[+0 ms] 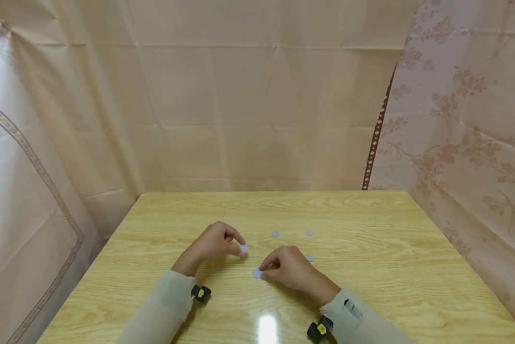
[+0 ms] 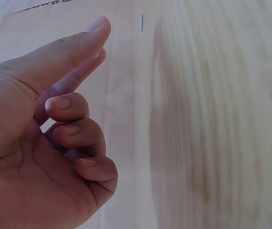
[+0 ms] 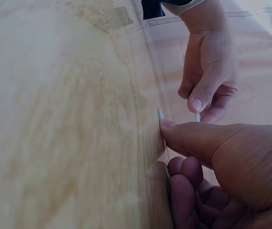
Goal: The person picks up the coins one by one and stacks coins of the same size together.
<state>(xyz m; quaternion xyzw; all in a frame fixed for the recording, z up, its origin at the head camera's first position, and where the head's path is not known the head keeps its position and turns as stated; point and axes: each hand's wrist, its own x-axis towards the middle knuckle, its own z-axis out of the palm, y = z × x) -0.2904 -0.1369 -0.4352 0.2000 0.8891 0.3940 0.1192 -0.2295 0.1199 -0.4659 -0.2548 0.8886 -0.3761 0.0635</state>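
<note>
My left hand (image 1: 218, 241) pinches a small round white disc (image 1: 243, 248) between thumb and index finger, a little above the table. In the left wrist view the other fingers of this hand (image 2: 81, 138) curl loosely toward the palm. Nearer to me, my right hand (image 1: 289, 270) pinches a second white disc (image 1: 257, 273) at its edge, low over the tabletop. The right wrist view shows that disc (image 3: 160, 113) edge-on at the thumb tip, with the left hand's disc (image 3: 197, 117) just beyond. Both hands face each other, a short distance apart.
Beyond the right hand, more white discs lie flat on the wooden table (image 1: 360, 296): one (image 1: 275, 234) toward the middle, another (image 1: 309, 233) to its right, and a third (image 1: 310, 258) partly behind the hand. Beige curtains (image 1: 257, 119) hang around the table.
</note>
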